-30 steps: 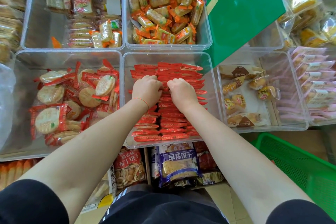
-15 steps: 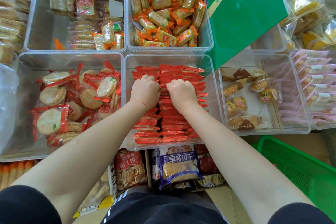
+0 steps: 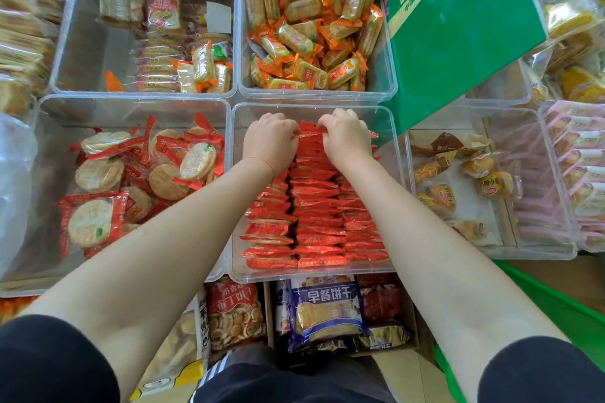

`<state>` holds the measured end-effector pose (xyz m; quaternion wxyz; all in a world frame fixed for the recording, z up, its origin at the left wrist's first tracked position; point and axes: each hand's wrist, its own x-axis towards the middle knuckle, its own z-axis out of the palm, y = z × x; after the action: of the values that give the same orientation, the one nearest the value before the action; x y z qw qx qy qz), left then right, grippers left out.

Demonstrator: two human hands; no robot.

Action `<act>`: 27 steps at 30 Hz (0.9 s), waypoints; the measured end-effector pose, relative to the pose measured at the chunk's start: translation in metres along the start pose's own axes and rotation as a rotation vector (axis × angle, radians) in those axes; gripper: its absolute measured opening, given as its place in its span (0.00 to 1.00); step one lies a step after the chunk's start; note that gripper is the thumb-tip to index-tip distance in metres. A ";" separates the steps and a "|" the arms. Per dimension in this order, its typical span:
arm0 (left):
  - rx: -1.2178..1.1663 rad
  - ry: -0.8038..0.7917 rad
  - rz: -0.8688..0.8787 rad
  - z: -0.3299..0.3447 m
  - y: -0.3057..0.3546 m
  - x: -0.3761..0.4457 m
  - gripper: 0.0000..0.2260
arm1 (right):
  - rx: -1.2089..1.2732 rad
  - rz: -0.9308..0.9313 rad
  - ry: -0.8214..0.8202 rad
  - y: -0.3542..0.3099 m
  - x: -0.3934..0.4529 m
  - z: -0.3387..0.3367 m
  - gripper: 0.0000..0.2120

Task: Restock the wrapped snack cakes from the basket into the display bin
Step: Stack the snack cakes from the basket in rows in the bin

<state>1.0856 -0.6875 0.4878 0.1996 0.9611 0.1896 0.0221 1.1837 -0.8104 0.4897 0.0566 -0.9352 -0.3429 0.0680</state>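
Rows of red-wrapped snack cakes (image 3: 314, 216) stand on edge in the clear display bin (image 3: 394, 173), filling it from the near wall almost to the far one. Both hands work at the far end of the rows: the left hand (image 3: 270, 142) and the right hand (image 3: 347, 137) each have fingers curled down onto the packets there, apparently pinching them into line. Restocking looks nearly done; a thin gap remains at the back. The green basket (image 3: 556, 314) sits low right, contents unseen.

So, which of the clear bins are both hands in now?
The front middle bin, packed with neat rows of red packets; both hands are at its far end.
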 end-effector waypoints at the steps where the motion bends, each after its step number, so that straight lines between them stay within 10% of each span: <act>1: -0.012 -0.025 0.000 0.002 0.000 0.005 0.11 | -0.022 0.001 -0.020 0.001 0.003 0.004 0.12; 27: 0.372 -0.121 0.118 0.023 0.003 0.030 0.07 | -0.139 0.037 0.124 0.015 -0.005 0.012 0.06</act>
<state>1.1171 -0.6873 0.4666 0.0280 0.9904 0.1214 -0.0595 1.1877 -0.8246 0.4762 0.0114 -0.9455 -0.3252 -0.0130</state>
